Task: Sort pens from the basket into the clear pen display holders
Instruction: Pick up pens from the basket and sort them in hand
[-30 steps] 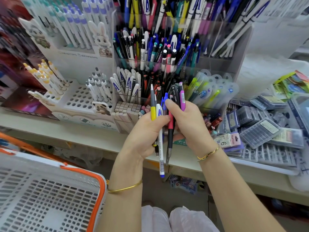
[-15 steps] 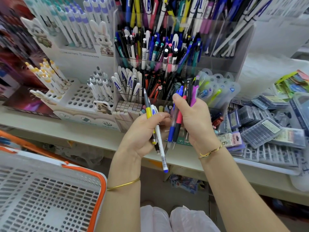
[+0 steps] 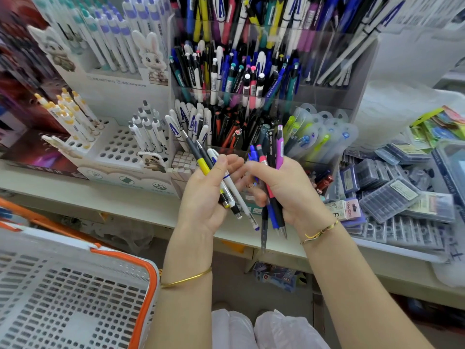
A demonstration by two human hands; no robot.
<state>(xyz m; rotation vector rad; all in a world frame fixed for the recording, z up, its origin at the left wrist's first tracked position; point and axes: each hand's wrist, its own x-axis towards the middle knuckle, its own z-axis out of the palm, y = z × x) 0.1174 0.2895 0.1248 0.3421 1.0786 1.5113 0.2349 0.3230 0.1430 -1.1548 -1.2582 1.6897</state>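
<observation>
My left hand [image 3: 203, 197] holds a few pens in its palm, among them a grey pen with a yellow grip [image 3: 198, 159] and a white pen with a blue tip [image 3: 239, 197]. My right hand [image 3: 289, 190] grips a bunch of several pens, including a purple one [image 3: 279, 147], a pink one and blue ones, tips pointing down. Both hands are in front of the clear tiered pen holder [image 3: 357, 79], which is packed with pens. The white basket with an orange rim [image 3: 148, 273] is at the lower left; its visible part shows no pens.
A white cardboard display [image 3: 118, 147] with holes and animal figures stands left of the clear holder. Clear refill boxes [image 3: 387, 197] are piled on the shelf at the right. The shelf edge [image 3: 125, 205] runs below my hands.
My hands have drawn slightly apart. The left hand's pens now lie tilted across its opened palm, and the right hand's bunch has dropped lower in its grip.
</observation>
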